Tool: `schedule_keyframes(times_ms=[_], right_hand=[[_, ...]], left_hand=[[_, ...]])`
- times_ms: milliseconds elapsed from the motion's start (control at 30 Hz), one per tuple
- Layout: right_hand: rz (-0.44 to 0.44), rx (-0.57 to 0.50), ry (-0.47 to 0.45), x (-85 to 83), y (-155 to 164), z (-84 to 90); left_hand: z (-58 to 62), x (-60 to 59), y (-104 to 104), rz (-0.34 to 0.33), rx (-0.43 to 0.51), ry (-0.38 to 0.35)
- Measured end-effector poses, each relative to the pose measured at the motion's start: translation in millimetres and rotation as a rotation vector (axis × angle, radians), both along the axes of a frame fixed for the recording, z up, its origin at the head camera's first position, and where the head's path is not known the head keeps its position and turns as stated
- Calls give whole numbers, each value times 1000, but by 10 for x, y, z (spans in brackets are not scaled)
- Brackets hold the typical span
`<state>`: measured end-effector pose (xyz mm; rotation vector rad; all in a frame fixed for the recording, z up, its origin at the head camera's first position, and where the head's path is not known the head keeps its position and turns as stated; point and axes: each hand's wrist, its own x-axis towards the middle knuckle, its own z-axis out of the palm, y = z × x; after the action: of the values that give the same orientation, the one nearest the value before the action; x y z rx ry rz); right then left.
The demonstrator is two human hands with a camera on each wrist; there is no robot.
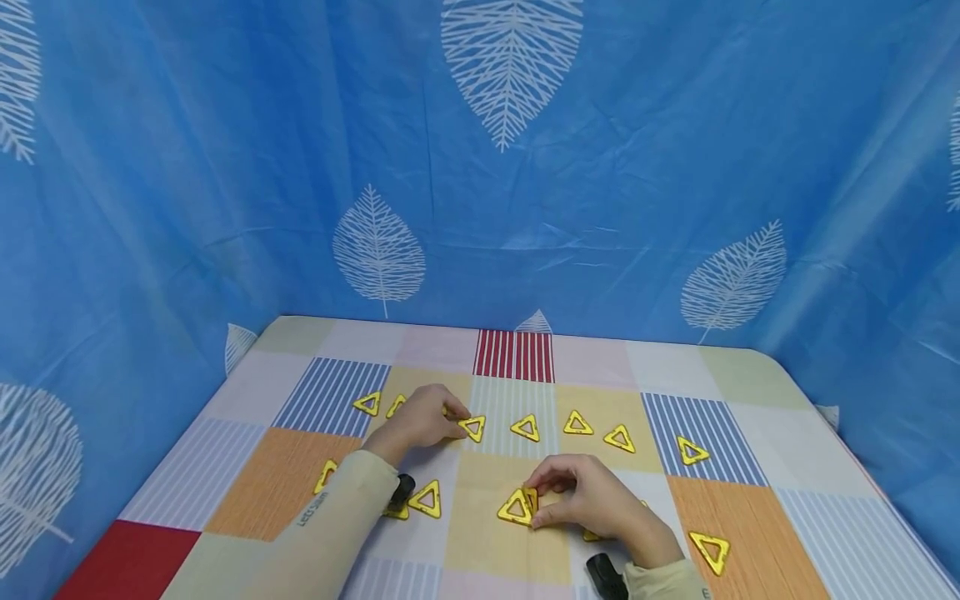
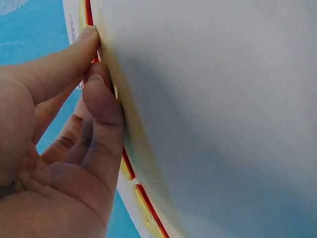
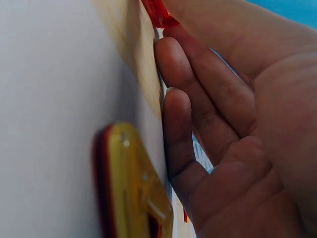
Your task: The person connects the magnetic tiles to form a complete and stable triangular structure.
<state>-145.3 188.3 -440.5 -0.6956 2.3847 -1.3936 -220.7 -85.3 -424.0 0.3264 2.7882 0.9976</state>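
Pale cream left sleeve (image 1: 341,521), small dark lettering (image 1: 312,508) along forearm, matching right sleeve (image 1: 666,581), rounded black device (image 1: 606,577) at each cuff

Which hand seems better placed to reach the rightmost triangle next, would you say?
Probably the right hand: it is nearer the rightmost triangle, while the left hand is farther left.

A blue fabric backdrop (image 1: 637,167), printed with white leaf motifs (image 1: 512,62), spans the upper frame and extends down the left and right edges, with creases across its surface and a pale sheen at the right. Below it, a table with rounded rear corners occupies the lower frame, covered by a patchwork-print cloth (image 1: 476,475). The print includes a red-striped patch (image 1: 514,356) at rear centre, blue-striped and orange patches on both sides, and a solid red patch (image 1: 127,558) at lower left.
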Motion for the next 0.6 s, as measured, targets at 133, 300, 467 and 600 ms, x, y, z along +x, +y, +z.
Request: schedule_keyframes(times_ms=[133, 300, 467, 600], right_hand=[[0, -1, 4, -3, 5, -6], [3, -11, 4, -2, 8, -18], [-1, -16, -6, -3, 12, -26], [0, -17, -14, -1, 13, -35]], left_hand=[[15, 8, -9, -2, 13, -16], [19, 12, -31, -7, 74, -41], [20, 27, -39, -2, 198, -104], [17, 44, -34, 7, 271, -146]])
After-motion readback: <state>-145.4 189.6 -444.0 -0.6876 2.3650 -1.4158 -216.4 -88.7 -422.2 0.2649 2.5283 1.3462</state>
